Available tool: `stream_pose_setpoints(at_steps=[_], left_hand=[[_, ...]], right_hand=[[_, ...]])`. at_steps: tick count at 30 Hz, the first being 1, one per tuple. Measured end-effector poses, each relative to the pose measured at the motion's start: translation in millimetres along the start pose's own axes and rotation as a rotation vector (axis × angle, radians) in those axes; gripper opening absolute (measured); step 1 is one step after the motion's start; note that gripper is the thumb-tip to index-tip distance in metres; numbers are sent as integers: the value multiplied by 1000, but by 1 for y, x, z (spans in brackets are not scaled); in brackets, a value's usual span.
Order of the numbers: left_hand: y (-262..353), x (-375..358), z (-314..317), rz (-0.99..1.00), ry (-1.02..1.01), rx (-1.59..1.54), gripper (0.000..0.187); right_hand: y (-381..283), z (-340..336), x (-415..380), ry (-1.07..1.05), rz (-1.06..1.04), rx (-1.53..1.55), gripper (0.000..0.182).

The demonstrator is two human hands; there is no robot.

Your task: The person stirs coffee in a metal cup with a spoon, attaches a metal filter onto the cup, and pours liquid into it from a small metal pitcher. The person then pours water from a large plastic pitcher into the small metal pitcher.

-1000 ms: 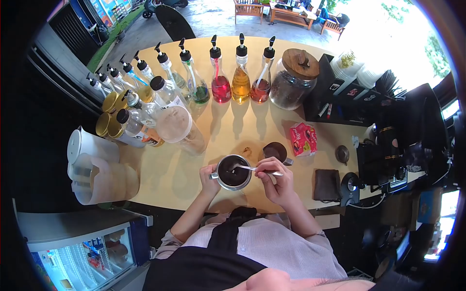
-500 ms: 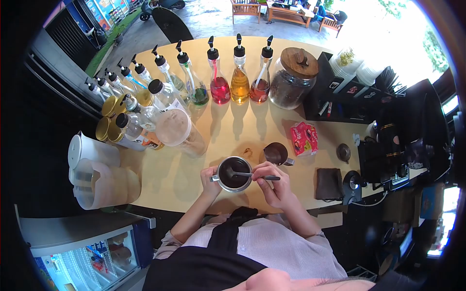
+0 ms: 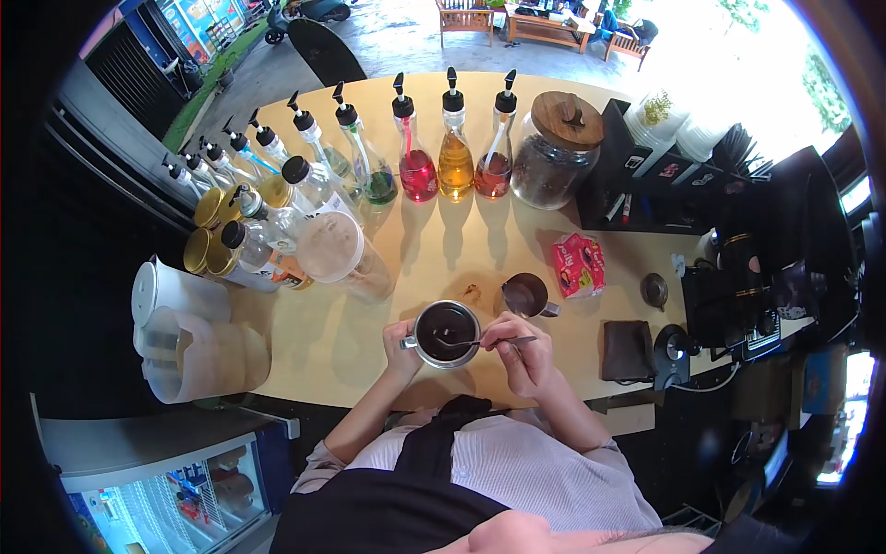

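Note:
A round metal cup (image 3: 447,318) with dark liquid inside stands near the table's front edge. On its left side my left hand (image 3: 401,349) is closed round the handle. My right hand (image 3: 519,355), at the cup's right, pinches the handle of a spoon (image 3: 503,341), whose bowl end dips into the dark liquid. Just behind my right hand stands a smaller metal pitcher (image 3: 525,295), its handle pointing right. A brown stain (image 3: 472,293) marks the table behind the cup.
Pump bottles (image 3: 418,175) line the back edge, beside a wooden-lidded jar (image 3: 556,162). A lidded container (image 3: 330,246) and white pitchers (image 3: 175,294) stand left. To the right are a pink packet (image 3: 579,263), a dark pouch (image 3: 626,350) and a black organizer (image 3: 604,212).
The spoon has turned and shifted slightly within the cup, and my right hand has tilted with it. My left hand keeps its hold on the cup.

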State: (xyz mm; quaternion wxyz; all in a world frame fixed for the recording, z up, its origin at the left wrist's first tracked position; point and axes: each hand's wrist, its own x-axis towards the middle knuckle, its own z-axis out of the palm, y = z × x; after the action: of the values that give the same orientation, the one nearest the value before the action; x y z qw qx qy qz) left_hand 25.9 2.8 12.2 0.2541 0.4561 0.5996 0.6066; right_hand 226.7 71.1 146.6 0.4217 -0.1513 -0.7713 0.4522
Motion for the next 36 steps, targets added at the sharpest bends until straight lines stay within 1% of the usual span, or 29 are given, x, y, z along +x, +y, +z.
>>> stream_pose_setpoints(at_steps=[2,3,5,7,9,12,13,15,18,20,21,23,25,27,28,30,32,34,36], left_hand=[[6,1,0,40,-13,94,53],[6,1,0,40,-13,94,53],[7,1,2,10,-9,-14,50],[6,2,1,20,-19,12,49],[3,2,0,30,-27,40,48],[-2,0,0,14,-25,0,45],[0,1,-1,23,-28,38,44],[2,2,-1,33,-31,76,43],[-1,1,0,82,-18,128,39],[-9,0,1,162,35,189,34],[-9,0,1,162,35,188,34],[-10,0,0,184,27,215,29],[-6,1,0,148,20,165,30],[-6,1,0,113,13,114,31],[-8,1,-1,100,3,119,34],[-6,1,-1,88,-8,124,37],[2,1,1,24,13,38,45],[2,1,3,6,19,8,47],[-4,-1,3,-12,27,-22,49]], right_hand=[[-1,0,2,8,-4,-18,11],[-2,1,3,17,-7,-37,11],[-2,2,3,-9,-8,-19,11],[-1,2,2,-36,-9,0,11],[-1,2,0,4,-46,-24,11],[1,4,0,43,-52,-45,10],[1,5,0,44,-52,-46,10],[-1,7,1,-3,-43,-11,11],[1,8,-2,45,-66,16,10],[3,9,-3,58,-57,0,9],[3,9,-3,72,-48,-16,9],[1,10,-2,47,-35,-7,9],[-2,11,-2,23,-23,2,9],[-4,10,-1,-10,99,38,10],[-6,11,0,-10,98,38,10],[-8,12,3,60,229,162,13],[-5,11,3,84,204,104,13],[-2,10,3,108,180,46,14],[-1,10,4,166,60,-111,11]])
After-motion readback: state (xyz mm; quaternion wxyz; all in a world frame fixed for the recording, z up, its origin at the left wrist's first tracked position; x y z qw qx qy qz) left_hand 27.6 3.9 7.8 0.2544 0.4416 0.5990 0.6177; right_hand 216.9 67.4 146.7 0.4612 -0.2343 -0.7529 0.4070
